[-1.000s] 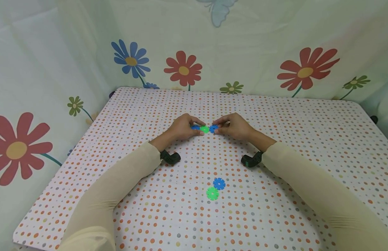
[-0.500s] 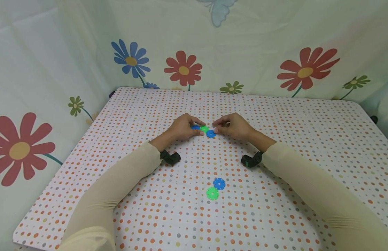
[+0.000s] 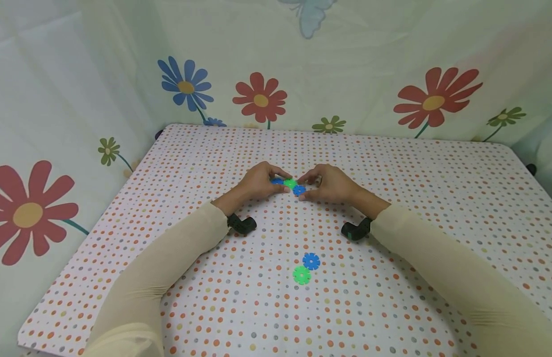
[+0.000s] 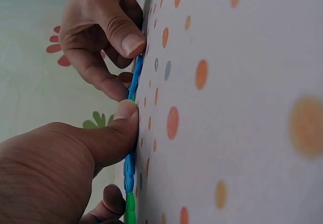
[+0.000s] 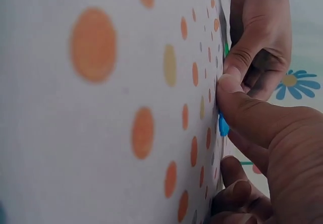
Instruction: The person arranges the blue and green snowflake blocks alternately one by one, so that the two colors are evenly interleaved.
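Note:
My left hand (image 3: 260,180) pinches a green notched building disc (image 3: 290,183) at the far middle of the table, its thumb on the near edge. A blue building disc (image 3: 277,182) shows partly beneath that hand. In the left wrist view this blue disc (image 4: 129,172) joins another green disc (image 4: 130,206) under the palm. My right hand (image 3: 335,184) holds another blue building disc (image 3: 299,190) between thumb and forefinger. That disc meets the green one at its near right edge; whether their notches interlock I cannot tell. In the right wrist view a blue disc edge (image 5: 223,125) shows below the thumb.
On the dotted tabletop (image 3: 231,307), nearer the body, lie a blue disc (image 3: 311,261) and a green disc (image 3: 302,275) touching edge to edge. A flower-printed curtain (image 3: 347,74) hangs behind and to the left of the table. Each wrist bears a black camera.
The right-hand blue disc has shifted from beside the green disc to its near right edge. The right hand first loosened around it, then moved slightly left and nearer. The left hand stays put.

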A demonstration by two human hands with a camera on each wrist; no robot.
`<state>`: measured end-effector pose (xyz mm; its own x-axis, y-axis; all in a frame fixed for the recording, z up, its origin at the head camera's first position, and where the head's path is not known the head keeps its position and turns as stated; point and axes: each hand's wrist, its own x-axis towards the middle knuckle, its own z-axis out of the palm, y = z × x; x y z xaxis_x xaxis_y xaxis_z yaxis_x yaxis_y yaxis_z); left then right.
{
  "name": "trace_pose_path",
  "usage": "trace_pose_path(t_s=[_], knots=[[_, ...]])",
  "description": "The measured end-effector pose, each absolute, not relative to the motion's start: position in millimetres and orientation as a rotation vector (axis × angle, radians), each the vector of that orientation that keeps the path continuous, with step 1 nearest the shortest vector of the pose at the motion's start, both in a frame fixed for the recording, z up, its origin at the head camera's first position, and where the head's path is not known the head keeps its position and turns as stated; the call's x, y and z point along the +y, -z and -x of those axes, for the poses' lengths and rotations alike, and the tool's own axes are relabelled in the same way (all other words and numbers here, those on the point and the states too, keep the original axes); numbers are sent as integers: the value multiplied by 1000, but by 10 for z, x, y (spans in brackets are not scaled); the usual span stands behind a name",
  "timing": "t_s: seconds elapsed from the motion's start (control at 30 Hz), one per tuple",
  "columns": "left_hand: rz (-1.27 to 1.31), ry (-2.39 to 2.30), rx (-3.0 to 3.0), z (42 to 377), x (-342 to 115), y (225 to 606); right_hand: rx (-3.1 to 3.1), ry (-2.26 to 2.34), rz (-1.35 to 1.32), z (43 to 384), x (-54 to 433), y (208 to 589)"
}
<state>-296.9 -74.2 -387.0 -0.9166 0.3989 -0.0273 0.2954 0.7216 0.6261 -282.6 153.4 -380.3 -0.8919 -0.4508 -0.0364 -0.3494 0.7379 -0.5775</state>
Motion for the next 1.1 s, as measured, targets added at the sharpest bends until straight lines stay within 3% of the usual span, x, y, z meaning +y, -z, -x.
trace_pose_path(t_s=[0.33,0.73,1.1], knots=[[-564,-973,2755,2964,-750,3879,2809,796,703,2801,1523,3814],[-561,-983,2751,2955,-754,3867,2894,657,979,2758,1522,3801],[-577,-989,2754,2979,-748,3891,2952,674,866,2796,1554,3782]])
